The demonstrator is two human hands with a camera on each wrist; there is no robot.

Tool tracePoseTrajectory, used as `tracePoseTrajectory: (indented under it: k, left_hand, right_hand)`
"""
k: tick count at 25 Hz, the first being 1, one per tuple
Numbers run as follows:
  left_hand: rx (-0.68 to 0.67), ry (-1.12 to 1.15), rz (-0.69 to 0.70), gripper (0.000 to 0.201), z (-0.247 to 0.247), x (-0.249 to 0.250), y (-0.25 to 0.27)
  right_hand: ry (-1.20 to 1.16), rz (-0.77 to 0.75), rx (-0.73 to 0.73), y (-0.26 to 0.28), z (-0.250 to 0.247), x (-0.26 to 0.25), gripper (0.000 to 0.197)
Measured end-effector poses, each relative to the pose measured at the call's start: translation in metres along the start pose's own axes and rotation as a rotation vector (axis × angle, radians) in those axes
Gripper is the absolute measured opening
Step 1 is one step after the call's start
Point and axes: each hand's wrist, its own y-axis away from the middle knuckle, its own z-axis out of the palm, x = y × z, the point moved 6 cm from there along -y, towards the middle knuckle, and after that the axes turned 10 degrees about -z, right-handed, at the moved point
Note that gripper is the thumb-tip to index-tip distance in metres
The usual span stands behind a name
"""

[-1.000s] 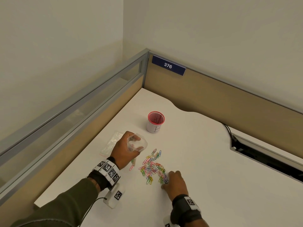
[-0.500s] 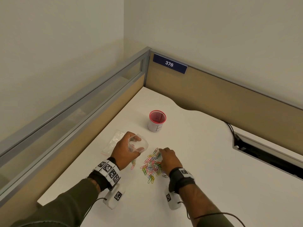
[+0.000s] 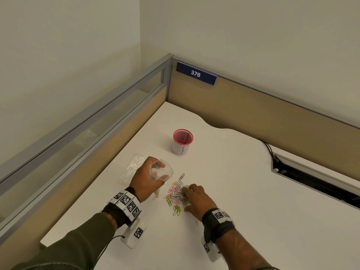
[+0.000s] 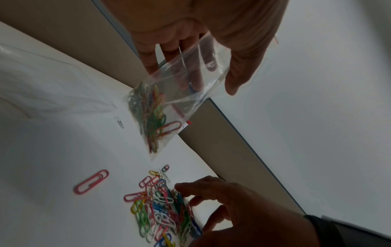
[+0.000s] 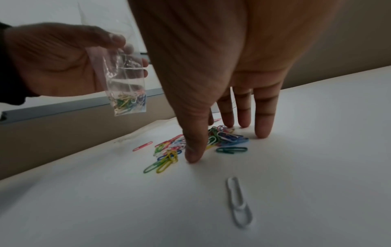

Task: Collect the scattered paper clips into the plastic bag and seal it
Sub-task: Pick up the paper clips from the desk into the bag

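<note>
My left hand (image 3: 149, 177) holds a small clear zip bag (image 3: 164, 170) upright above the white desk (image 3: 243, 201), thumb and fingers pinching its mouth apart. Several coloured paper clips (image 4: 152, 120) lie in the bag's bottom. To its right, a loose pile of coloured clips (image 3: 175, 196) is on the desk. My right hand (image 3: 191, 197) rests on that pile's right side, with straight fingers (image 5: 262, 130) and thumb tip touching the desk around a cluster. One pink clip (image 4: 91, 182) lies apart on the left, and a white clip (image 5: 239, 202) lies near my right wrist.
A red-rimmed cup (image 3: 183, 142) stands behind the pile. Spare clear bags (image 3: 132, 168) lie flat left of my left hand. Partition walls (image 3: 253, 108) close the desk at back and left. A cable slot (image 3: 315, 182) opens at the right.
My right hand went from the pile's near edge up to the bag's mouth and is now back down on the pile. The left hand has kept the bag in place.
</note>
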Motion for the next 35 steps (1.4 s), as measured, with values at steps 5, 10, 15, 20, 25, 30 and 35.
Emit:
tracePoseTrajectory:
  k: [5, 10, 15, 20, 25, 30, 35]
  left_hand:
    - [0.016, -0.014, 0.006, 0.043, -0.002, 0.004, 0.002]
    - [0.030, -0.013, 0.001, 0.043, -0.007, 0.005, -0.001]
    - [0.019, -0.021, 0.000, 0.042, -0.004, 0.006, -0.001]
    - [0.007, -0.057, -0.001, 0.042, 0.003, 0.007, -0.002]
    - [-0.001, -0.076, -0.001, 0.041, 0.011, 0.013, -0.003]
    - [-0.016, -0.109, 0.008, 0.042, 0.020, 0.018, 0.000]
    - [0.013, -0.154, 0.025, 0.049, 0.023, 0.022, 0.001]
  right_hand:
    - [0.112, -0.019, 0.105, -0.013, -0.003, -0.012, 0.025]
    - [0.136, -0.001, 0.134, -0.015, -0.007, -0.014, 0.019]
    - [-0.056, 0.159, 0.198, -0.009, -0.016, 0.013, 0.020]
    - [-0.419, 0.232, 0.514, 0.014, -0.058, 0.022, 0.013]
    - [-0.692, 0.095, 0.753, 0.033, -0.131, -0.016, 0.012]
    - [-0.554, -0.097, 0.818, 0.025, -0.167, -0.076, 0.015]
    - [-0.211, -0.230, 0.661, 0.011, -0.146, -0.114, 0.019]
